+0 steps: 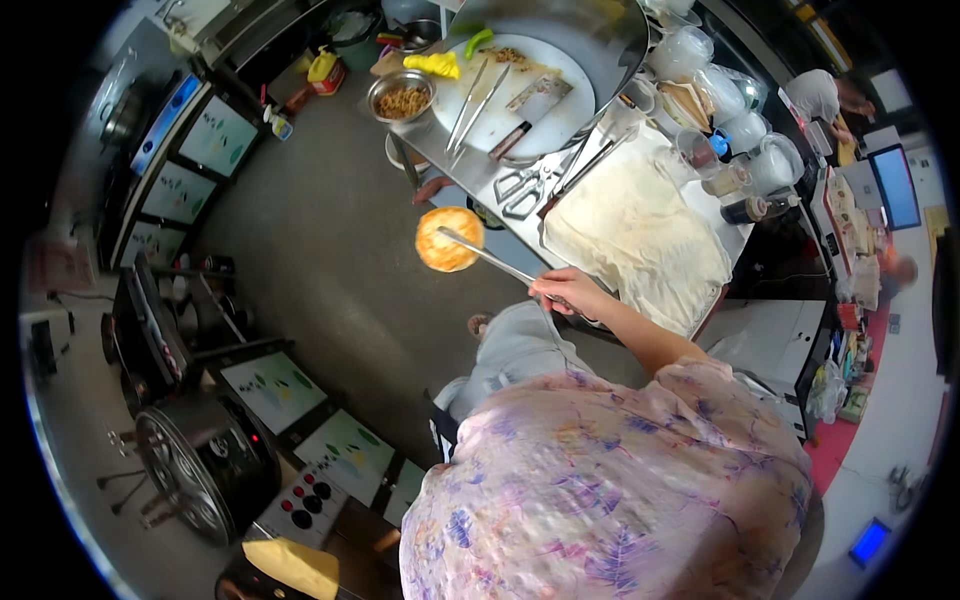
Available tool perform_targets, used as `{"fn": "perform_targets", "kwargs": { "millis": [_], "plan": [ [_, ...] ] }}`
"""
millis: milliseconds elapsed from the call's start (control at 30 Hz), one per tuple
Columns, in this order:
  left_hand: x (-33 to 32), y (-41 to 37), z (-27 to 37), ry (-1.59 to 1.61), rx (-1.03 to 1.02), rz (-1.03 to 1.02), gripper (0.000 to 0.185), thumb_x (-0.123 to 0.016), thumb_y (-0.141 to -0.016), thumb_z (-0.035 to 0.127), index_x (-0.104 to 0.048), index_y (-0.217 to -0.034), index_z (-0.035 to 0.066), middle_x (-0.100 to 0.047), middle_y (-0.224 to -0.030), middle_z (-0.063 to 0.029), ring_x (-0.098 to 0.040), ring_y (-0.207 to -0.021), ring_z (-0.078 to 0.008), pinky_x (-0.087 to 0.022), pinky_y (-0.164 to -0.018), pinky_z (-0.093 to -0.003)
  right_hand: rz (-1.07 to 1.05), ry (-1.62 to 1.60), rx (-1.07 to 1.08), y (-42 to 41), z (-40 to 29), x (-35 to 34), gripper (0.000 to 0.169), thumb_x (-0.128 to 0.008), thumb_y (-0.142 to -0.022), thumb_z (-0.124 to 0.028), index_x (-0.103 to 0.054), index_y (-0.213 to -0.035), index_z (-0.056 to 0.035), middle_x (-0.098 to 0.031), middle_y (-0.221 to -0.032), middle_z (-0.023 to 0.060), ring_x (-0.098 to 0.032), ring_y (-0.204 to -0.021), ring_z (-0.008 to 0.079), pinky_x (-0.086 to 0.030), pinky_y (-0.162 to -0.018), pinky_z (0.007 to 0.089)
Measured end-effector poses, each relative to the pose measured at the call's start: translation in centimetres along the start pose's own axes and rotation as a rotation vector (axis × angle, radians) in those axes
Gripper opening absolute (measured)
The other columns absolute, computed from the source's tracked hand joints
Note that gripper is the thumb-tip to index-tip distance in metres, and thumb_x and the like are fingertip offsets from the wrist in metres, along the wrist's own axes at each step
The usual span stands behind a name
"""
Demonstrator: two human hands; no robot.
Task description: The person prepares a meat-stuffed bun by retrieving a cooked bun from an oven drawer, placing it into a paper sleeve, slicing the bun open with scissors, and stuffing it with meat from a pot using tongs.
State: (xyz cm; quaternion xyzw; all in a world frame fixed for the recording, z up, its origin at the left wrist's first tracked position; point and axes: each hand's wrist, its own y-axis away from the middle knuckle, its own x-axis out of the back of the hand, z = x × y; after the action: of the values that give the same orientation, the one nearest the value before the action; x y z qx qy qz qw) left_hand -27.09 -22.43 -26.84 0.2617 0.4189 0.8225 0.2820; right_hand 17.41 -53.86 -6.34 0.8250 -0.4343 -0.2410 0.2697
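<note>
My right hand point(570, 292) is closed around the handle end of long metal tongs point(499, 261). At their far end the tongs hold a round, golden-brown flatbread point(442, 251), up off the floor, left of the worktable. My left hand is out of view. Beside my right hand, a cream cloth point(630, 225) covers something on the table, and what lies under it is hidden. Metal kitchen scissors point(529, 187) lie at the table's edge. Farther off, a cleaver point(536, 101) and another pair of tongs point(478, 105) rest on a round white cutting board point(566, 56).
A steel bowl of chopped filling point(401, 97) sits by the board. Plastic cups, bags and bottles point(720, 135) crowd the table's right side. On the left stand a round black electric cooker point(210, 469) and cabinets point(274, 390). Another person point(817, 97) is at the upper right.
</note>
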Motion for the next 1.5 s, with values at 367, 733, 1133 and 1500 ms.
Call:
{"fn": "perform_targets", "kwargs": {
  "millis": [367,733,1133,1500],
  "plan": [
    [-8.1,-8.7,32.5,-0.195,-0.381,-0.271,0.031,-0.059,-0.099,0.030,-0.063,-0.115,0.005,-0.069,-0.092,-0.0053,-0.065,-0.076,-0.0120,-0.054,-0.064,-0.0262,0.512,-0.434,0.192,-5.8,-1.5,1.5,0.032,-0.059,-0.096,-0.029,-0.067,-0.096,0.0024,-0.061,-0.069,0.0085,-0.046,-0.046,0.0093,-0.031,-0.041,0.0238],
    [0.6,-26.6,35.5,-1.375,-0.333,-0.384,0.032,-0.057,-0.091,0.032,-0.071,-0.091,0.003,-0.070,-0.081,-0.0135,-0.067,-0.068,-0.0214,-0.054,-0.064,-0.0372,0.828,-0.758,0.247,-16.7,-7.5,3.9,0.039,-0.060,-0.096,-0.035,-0.063,-0.093,0.0036,-0.061,-0.067,0.0108,-0.048,-0.042,0.0123,-0.036,-0.036,0.0271],
    [-15.4,-27.4,51.5,-0.887,-0.081,-0.351,0.022,-0.053,-0.099,0.022,-0.061,-0.108,0.004,-0.068,-0.085,-0.0071,-0.064,-0.066,-0.0147,-0.055,-0.056,-0.0301,1.439,-0.238,0.072,-3.4,-1.0,-0.4,0.043,-0.066,-0.089,-0.036,-0.063,-0.108,0.0019,-0.064,-0.074,0.0105,-0.062,-0.065,0.0220,-0.049,-0.061,0.0367],
    [-28.9,-19.4,51.2,-1.014,-0.121,-0.483,0.023,-0.054,-0.100,0.022,-0.062,-0.110,0.003,-0.068,-0.087,-0.0074,-0.065,-0.071,-0.0146,-0.056,-0.059,-0.0297,1.482,0.656,-0.245,-6.2,-2.2,12.5,0.045,-0.074,-0.081,-0.034,-0.059,-0.106,0.0013,-0.058,-0.096,0.0200,-0.060,-0.092,0.0359,-0.050,-0.074,0.0428]
  ]
}}
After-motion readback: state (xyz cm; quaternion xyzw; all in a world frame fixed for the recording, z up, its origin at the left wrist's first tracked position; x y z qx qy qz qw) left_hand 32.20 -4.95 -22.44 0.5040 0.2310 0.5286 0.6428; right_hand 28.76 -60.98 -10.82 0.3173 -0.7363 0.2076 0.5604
